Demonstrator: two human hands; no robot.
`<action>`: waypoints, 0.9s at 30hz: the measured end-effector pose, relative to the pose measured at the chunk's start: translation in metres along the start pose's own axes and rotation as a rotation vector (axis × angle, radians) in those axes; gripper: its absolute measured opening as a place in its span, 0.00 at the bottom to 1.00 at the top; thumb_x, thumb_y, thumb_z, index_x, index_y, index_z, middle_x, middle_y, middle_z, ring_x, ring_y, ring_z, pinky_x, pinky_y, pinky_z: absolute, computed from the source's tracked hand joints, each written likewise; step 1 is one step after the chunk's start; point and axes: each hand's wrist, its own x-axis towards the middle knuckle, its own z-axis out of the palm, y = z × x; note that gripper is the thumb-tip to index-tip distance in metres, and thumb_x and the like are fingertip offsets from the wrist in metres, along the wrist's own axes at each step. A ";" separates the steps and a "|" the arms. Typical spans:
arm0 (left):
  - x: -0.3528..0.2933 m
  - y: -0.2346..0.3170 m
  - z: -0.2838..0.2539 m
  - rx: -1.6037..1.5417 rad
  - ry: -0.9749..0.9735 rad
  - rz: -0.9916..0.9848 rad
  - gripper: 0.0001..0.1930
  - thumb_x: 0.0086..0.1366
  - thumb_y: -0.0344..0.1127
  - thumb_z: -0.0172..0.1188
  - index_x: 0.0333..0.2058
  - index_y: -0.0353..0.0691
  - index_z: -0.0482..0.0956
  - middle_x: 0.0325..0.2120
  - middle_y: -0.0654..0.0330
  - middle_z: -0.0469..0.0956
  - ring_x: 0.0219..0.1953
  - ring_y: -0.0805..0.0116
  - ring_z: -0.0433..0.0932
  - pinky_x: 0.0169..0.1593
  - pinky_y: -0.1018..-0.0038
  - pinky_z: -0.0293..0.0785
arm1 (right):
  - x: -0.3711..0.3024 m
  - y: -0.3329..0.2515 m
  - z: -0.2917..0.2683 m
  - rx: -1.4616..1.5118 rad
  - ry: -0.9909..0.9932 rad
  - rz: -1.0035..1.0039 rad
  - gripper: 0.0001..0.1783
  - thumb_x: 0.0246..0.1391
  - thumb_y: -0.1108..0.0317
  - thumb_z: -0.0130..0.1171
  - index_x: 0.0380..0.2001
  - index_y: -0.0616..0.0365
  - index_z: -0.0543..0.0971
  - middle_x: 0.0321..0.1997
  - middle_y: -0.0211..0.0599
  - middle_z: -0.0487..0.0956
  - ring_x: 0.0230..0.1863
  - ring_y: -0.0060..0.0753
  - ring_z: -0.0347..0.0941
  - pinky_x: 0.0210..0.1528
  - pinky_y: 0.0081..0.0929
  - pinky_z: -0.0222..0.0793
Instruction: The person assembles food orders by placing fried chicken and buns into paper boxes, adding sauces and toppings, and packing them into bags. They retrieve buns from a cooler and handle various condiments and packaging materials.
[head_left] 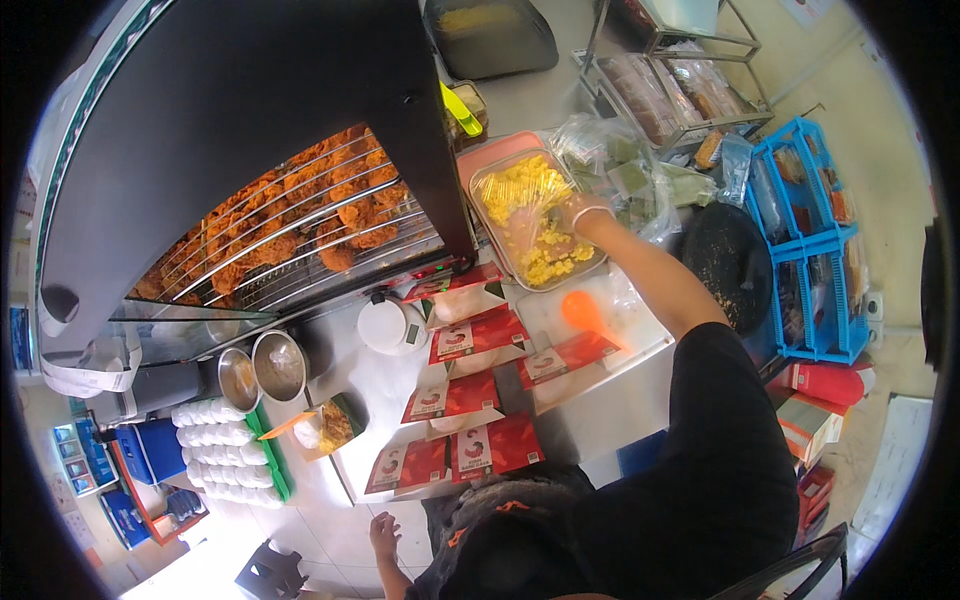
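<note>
My right hand [575, 214] reaches into a metal tray [497, 240] of crumbly yellow food that looks like scrambled egg [548, 262]. Clear plastic glints over the tray and around my fingers, and they are too hidden to make out. Down at my side, the left hand [385, 535] hangs away from the counter with its fingers loosely bent and apart, holding nothing. Between my body and the tray lie several red-and-white paper wrappers [478, 397], some with pale mounds on them. An orange scoop-like piece [580, 311] rests beside the tray, near another red wrapper [570, 357].
A heated cabinet with fried chicken [345, 205] stands to the left. Near it are a round white lid-like object [388, 327], metal bowls [278, 364] and white wrapped bundles [222, 440]. Plastic bags [625, 165], a dark round pan [727, 268] and blue baskets [812, 240] crowd the right.
</note>
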 end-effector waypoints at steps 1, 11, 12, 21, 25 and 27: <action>0.001 -0.004 -0.001 -0.003 0.001 -0.011 0.19 0.72 0.41 0.63 0.58 0.44 0.75 0.45 0.59 0.81 0.41 0.65 0.82 0.38 0.68 0.78 | -0.006 0.002 -0.005 0.045 -0.001 0.004 0.34 0.56 0.40 0.68 0.57 0.54 0.83 0.57 0.51 0.84 0.57 0.52 0.82 0.59 0.46 0.77; 0.050 -0.025 -0.025 -0.012 0.009 0.089 0.16 0.71 0.41 0.64 0.53 0.41 0.80 0.41 0.60 0.82 0.39 0.67 0.83 0.37 0.69 0.80 | -0.102 -0.021 -0.041 0.590 -0.115 0.153 0.47 0.51 0.34 0.72 0.63 0.60 0.77 0.60 0.58 0.81 0.58 0.53 0.80 0.61 0.46 0.75; 0.057 -0.030 -0.027 -0.025 0.026 0.103 0.16 0.71 0.42 0.64 0.52 0.40 0.80 0.40 0.59 0.83 0.39 0.67 0.83 0.38 0.68 0.80 | -0.108 -0.018 -0.029 0.525 0.060 0.002 0.46 0.52 0.36 0.72 0.63 0.60 0.77 0.59 0.57 0.81 0.57 0.50 0.81 0.60 0.45 0.75; 0.090 0.099 -0.075 -0.012 0.433 0.849 0.13 0.66 0.35 0.72 0.46 0.37 0.81 0.44 0.57 0.82 0.44 0.65 0.80 0.44 0.69 0.79 | -0.254 -0.299 -0.047 0.578 -0.188 -0.414 0.36 0.56 0.41 0.70 0.56 0.59 0.81 0.51 0.47 0.85 0.51 0.46 0.82 0.56 0.41 0.75; 0.107 0.126 -0.097 -0.129 0.402 1.012 0.15 0.66 0.30 0.71 0.48 0.37 0.80 0.48 0.56 0.78 0.43 0.63 0.80 0.41 0.72 0.81 | -0.281 -0.458 0.004 0.323 -0.083 -0.566 0.32 0.57 0.43 0.69 0.53 0.58 0.82 0.48 0.50 0.85 0.52 0.50 0.82 0.54 0.46 0.76; 0.102 0.124 -0.111 -0.149 0.339 0.917 0.14 0.66 0.30 0.71 0.48 0.37 0.80 0.48 0.56 0.78 0.41 0.64 0.80 0.40 0.71 0.81 | -0.293 -0.529 0.026 0.266 -0.075 -0.577 0.32 0.57 0.43 0.68 0.54 0.57 0.79 0.51 0.50 0.84 0.55 0.51 0.81 0.57 0.47 0.76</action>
